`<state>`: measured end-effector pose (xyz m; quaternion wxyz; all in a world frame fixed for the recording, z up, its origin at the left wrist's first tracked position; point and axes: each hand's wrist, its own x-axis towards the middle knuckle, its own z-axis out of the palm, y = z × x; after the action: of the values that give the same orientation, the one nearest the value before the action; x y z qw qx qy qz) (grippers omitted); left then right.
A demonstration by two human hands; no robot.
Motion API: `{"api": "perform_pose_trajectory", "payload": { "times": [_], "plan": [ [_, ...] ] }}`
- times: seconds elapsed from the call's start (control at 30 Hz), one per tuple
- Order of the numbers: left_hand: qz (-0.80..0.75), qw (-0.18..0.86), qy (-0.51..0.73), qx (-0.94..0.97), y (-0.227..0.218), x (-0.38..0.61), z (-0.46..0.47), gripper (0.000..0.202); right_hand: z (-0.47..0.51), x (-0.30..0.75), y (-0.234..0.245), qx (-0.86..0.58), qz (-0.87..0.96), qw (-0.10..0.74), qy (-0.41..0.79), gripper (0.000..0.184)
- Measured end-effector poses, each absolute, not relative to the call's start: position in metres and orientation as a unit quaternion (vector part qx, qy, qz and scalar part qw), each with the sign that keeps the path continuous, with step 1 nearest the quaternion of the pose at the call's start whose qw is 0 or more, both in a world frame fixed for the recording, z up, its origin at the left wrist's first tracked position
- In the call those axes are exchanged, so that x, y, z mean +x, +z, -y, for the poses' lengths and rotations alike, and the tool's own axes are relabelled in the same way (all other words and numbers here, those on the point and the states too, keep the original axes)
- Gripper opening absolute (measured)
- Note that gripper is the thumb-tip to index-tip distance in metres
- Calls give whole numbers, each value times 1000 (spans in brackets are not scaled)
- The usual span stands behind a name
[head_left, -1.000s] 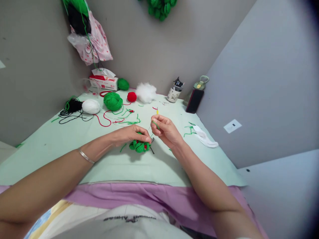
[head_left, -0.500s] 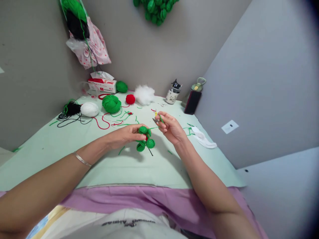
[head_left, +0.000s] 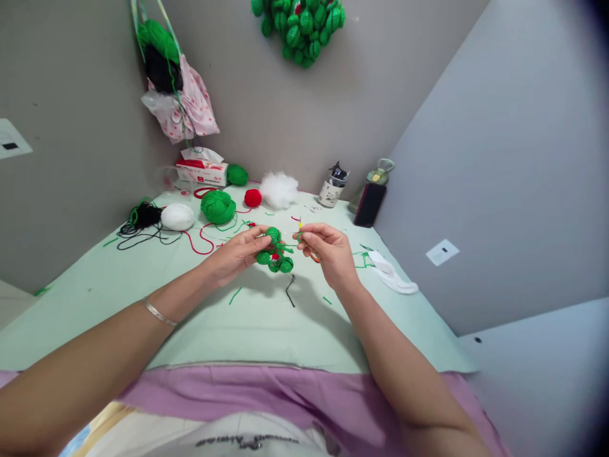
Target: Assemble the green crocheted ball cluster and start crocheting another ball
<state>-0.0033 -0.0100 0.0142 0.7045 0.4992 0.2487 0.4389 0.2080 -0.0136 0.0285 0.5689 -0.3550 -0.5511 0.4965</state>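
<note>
My left hand [head_left: 238, 251] is closed on a small green crocheted piece [head_left: 275, 254] with red spots, held just above the pale green table [head_left: 247, 324]. My right hand [head_left: 326, 249] is pinched shut on a thin hook or needle with a yellow end [head_left: 300, 224] and a green strand, right beside the piece. A short black thread [head_left: 290, 289] lies on the table below them.
At the back lie a green yarn ball [head_left: 217, 206], a red ball [head_left: 252, 197], a white ball [head_left: 177, 216], black yarn [head_left: 145, 216], white stuffing [head_left: 279, 189], a tissue box [head_left: 202, 170], a jar [head_left: 330, 190] and a dark phone [head_left: 370, 204]. Green crocheted pieces [head_left: 299, 25] hang on the wall.
My left hand lifted the green piece off the table and turned it. My right hand came closer to it. The view tilted up slightly.
</note>
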Motion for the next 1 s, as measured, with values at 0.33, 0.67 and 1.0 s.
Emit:
{"api": "perform_pose_trajectory", "payload": {
  "times": [0.33,0.67,1.0],
  "plan": [
    [-267,713,449,468,10,-5,6,22,26,201,28,-381,685,565,258,9],
    [-261,711,465,459,10,-6,4,24,26,202,21,-385,784,481,77,16],
    [-270,693,475,470,11,-7,5,33,31,197,23,-412,769,467,144,14]
  ]
}}
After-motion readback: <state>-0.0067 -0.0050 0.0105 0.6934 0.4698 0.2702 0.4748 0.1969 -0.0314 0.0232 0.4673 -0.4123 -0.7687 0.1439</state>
